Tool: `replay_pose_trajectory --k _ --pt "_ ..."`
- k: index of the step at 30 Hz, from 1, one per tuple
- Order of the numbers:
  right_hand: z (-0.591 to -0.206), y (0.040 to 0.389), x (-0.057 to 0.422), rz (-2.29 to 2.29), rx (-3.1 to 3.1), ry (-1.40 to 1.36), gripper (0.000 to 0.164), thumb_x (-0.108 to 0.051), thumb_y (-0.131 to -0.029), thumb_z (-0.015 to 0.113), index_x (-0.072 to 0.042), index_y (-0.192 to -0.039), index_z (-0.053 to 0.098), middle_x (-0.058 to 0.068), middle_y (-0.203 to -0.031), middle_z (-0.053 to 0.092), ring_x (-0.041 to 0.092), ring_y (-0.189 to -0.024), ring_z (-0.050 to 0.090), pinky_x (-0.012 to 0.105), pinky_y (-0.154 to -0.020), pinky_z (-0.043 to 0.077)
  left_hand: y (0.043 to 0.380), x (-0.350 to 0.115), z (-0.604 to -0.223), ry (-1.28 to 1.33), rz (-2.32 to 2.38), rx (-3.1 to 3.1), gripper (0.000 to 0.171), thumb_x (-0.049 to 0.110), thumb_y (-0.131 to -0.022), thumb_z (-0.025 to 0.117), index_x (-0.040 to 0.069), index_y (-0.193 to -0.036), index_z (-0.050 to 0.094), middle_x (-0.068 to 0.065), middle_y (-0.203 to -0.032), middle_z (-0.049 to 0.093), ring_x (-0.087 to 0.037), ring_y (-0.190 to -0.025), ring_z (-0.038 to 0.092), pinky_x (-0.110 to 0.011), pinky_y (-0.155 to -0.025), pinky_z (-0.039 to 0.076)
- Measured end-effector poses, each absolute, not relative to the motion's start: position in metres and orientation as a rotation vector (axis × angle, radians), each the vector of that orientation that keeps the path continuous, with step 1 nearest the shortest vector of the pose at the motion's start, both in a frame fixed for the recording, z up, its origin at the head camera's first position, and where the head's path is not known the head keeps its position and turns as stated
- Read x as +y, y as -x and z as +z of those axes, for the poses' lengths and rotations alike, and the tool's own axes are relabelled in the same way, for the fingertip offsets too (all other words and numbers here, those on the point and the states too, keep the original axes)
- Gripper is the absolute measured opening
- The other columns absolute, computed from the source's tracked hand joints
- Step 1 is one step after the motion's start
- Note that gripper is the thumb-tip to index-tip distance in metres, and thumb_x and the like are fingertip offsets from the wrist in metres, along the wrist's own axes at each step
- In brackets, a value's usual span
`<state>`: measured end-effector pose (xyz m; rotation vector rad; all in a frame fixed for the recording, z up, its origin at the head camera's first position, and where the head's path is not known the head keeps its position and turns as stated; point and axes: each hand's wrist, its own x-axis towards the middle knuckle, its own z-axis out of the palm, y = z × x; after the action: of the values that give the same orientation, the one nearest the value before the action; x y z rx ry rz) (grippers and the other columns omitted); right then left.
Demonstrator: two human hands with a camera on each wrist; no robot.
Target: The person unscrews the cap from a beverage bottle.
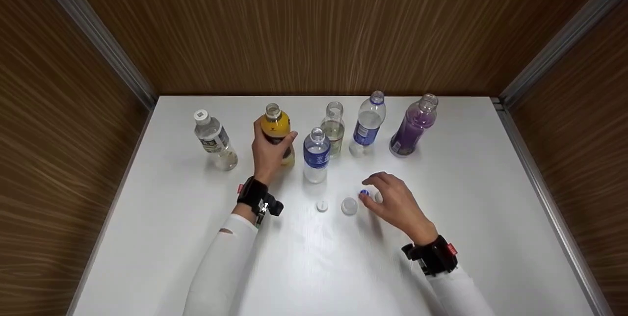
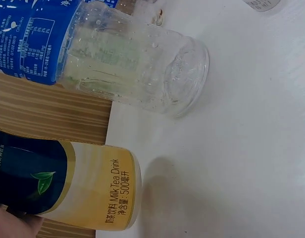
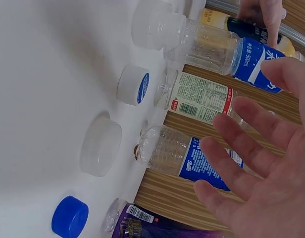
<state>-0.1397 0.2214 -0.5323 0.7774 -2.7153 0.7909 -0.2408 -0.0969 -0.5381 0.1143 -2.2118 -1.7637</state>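
Note:
My left hand (image 1: 269, 155) grips an uncapped milk tea bottle (image 1: 276, 124) with a yellow top and dark label, standing on the table. Its "Milk Tea Drink" label (image 2: 115, 193) shows in the left wrist view. Beside it stands an uncapped blue-labelled bottle (image 1: 316, 156). My right hand (image 1: 395, 203) hovers over loose caps, fingers bent but apart, nothing between them. Near its fingertips lies a cap with a blue top (image 1: 364, 192). A translucent cap (image 1: 349, 206) and a small white cap (image 1: 322, 206) lie further left. The right wrist view also shows a blue cap (image 3: 70, 217).
At the left stands a clear bottle (image 1: 214, 140) with a white cap. Behind and right are uncapped bottles: a clear one with pale liquid (image 1: 333, 132), one with a blue label (image 1: 368, 122) and a purple one (image 1: 413, 127). Wood-grain panels (image 1: 314, 26) enclose the white table (image 1: 304, 267).

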Motion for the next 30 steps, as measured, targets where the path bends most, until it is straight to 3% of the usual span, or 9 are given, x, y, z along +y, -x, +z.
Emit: replay_pose_trajectory --k 20,26,30 --pt "-0.535 0.139 0.217 0.75 -2.757 -0.789 0.031 -0.026 -0.092 0.079 -0.005 -0.114 0.072 0.007 -0.11 0.071 0.029 -0.101 0.068 0.049 -0.09 0.054 0.249 -0.096 -0.553 -0.11 -1.837 -2.23 0.088 0.034 -0.083 0.089 0.013 -0.148 0.035 -0.01 -0.125 0.06 -0.024 -0.114 0.059 -0.043 -0.106 0.044" --pt "-0.535 0.139 0.219 0.745 -2.748 -0.801 0.034 -0.027 -0.092 0.079 -0.004 -0.117 0.072 0.008 -0.111 0.071 0.031 -0.102 0.068 0.05 -0.09 0.054 0.243 -0.099 -0.554 -0.117 -1.861 -2.245 0.095 0.035 -0.083 0.089 0.012 -0.153 0.029 -0.012 -0.137 0.054 -0.025 -0.126 0.054 -0.043 -0.114 0.038" --pt "-0.535 0.139 0.221 0.744 -2.746 -0.783 0.034 -0.028 -0.092 0.079 -0.005 -0.116 0.072 0.009 -0.112 0.071 0.031 -0.103 0.068 0.05 -0.091 0.053 0.235 -0.101 -0.554 -0.091 -1.862 -2.246 0.104 0.035 -0.084 0.088 0.011 -0.16 0.021 -0.015 -0.155 0.042 -0.027 -0.143 0.042 -0.047 -0.122 0.028"
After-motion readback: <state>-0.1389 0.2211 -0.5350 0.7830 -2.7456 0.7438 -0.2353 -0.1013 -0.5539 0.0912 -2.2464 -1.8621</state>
